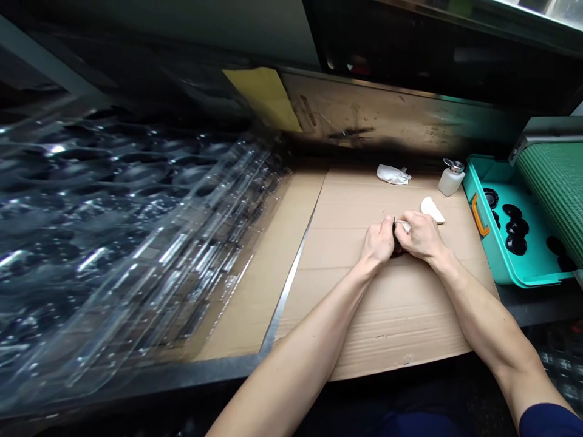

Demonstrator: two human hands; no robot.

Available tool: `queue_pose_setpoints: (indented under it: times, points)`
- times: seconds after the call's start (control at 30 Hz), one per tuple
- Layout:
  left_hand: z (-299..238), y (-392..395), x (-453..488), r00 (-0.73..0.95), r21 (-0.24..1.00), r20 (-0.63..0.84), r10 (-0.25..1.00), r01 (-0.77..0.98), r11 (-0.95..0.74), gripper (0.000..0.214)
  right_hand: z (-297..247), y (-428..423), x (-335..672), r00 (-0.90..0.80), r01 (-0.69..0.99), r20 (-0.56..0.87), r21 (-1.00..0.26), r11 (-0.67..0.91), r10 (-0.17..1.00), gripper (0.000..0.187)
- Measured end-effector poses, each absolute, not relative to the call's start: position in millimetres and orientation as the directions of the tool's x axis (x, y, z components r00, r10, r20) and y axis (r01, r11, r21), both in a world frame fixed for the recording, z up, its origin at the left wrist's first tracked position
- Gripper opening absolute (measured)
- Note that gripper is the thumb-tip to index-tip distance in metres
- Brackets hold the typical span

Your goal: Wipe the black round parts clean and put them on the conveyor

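Over the cardboard sheet, my two hands meet in front of me. My left hand is closed around a small black part, mostly hidden by the fingers; it resembles the round black parts in the bin. My right hand is closed on a small piece of white wipe, held against the black part. Just beyond the right hand lies a white half-round pad. Farther back are a crumpled white wipe and a white pump bottle with a metal top.
A teal bin with an orange latch stands at right, holding several round black parts. Beside it runs a green conveyor belt. Stacked clear plastic trays with dark round parts fill the left. A metal panel rises behind.
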State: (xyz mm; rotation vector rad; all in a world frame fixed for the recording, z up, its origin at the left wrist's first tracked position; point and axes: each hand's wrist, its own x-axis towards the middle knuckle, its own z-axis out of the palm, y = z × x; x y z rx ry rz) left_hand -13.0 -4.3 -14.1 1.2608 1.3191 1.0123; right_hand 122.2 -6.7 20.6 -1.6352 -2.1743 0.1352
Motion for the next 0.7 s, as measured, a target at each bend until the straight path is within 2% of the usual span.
queue_pose_setpoints:
  times: [0.13,0.5,0.63,0.7]
  points:
    - [-15.0,-4.4,-12.9,0.036,0.985,-0.122,0.992,0.124,0.116,0.064,21.6,-6.2,121.8,-0.230,0.898,0.254,-0.317,0.305,0.939,0.018]
    - [-16.4,-5.0,-13.8,0.041,0.976,-0.068,0.997,0.209,0.058,0.062,24.0,-8.4,124.0,-0.203,0.892,0.259,-0.348,0.287,0.944,0.018]
    - [-18.2,-4.9,-11.5,0.069,0.988,-0.085,0.994,0.137,0.075,0.061,23.0,-8.1,123.8,-0.178,0.898,0.240,-0.356,0.257,0.954,0.019]
    - [-15.6,-3.4,-9.3,0.059,0.990,-0.142,0.988,0.037,0.140,0.058,21.9,-7.7,124.5,-0.153,0.890,0.244,-0.387,0.241,0.958,0.019]
